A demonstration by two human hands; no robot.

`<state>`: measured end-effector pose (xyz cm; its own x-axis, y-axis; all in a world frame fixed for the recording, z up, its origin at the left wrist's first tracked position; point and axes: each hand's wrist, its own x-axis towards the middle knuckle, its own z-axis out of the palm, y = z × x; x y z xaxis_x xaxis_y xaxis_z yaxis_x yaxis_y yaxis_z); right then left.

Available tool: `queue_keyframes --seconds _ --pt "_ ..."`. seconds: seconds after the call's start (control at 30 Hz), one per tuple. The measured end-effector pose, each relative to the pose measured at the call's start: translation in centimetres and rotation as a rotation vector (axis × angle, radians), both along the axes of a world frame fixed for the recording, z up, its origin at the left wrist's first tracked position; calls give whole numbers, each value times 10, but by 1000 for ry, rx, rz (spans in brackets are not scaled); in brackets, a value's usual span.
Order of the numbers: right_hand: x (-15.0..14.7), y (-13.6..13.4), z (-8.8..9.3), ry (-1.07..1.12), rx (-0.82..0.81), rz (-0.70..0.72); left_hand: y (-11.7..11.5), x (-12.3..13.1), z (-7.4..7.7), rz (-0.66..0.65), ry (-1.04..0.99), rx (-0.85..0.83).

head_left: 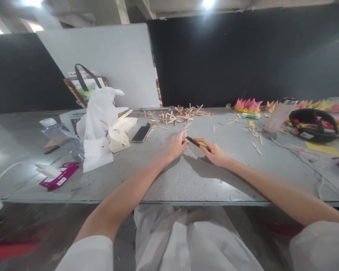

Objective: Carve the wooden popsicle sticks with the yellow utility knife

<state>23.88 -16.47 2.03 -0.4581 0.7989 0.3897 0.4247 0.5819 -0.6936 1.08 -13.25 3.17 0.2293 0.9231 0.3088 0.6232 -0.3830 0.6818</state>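
Pinched in my left hand (177, 146) is a small wooden stick (185, 133), held upright above the grey table (183, 184). My right hand (213, 152) is closed around a black and yellow utility knife (197, 143). The knife's front end points left and meets or nearly meets the stick by my left fingers; whether it touches, I cannot tell. Beyond my hands lies a heap of wooden sticks (172, 117), some joined into star shapes.
A phone (141, 134), a white plastic bag (97, 113), a clear bottle (62, 137) and a purple power strip (59, 176) sit left. Right are loose sticks (256, 148), a pink tumbler (279, 114), a black headband-like object (313, 126) and pink paper flowers (248, 105).
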Motion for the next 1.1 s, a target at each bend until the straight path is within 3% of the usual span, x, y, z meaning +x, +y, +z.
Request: queue_keyframes --seconds 0.4,0.7,1.1 --pt "0 3 -5 5 31 9 -2 2 0 12 -101 -36" --pt "-2 0 1 39 22 10 -3 -1 4 -7 8 1" --pt "-2 4 -7 -22 53 5 0 -1 -1 1 16 8"
